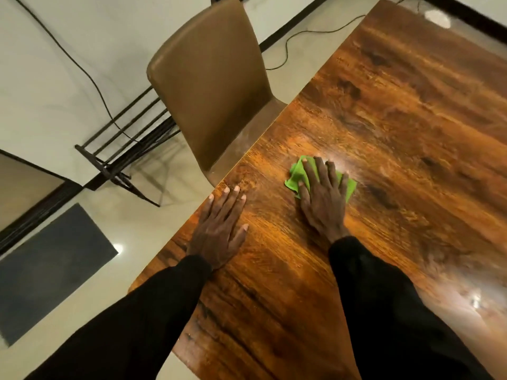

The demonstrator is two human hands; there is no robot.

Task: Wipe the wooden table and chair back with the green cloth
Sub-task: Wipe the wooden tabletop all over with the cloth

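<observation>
right hand pressed flat, fingers spread, on the cloth on the table; left hand lay flat, empty, nearer the chair.

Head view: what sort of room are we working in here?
Probably a dining or meeting room, though I can't be sure: a long glossy wooden table, a tan padded chair pushed up to it, and a pale polished tile floor with loose black cables.
</observation>
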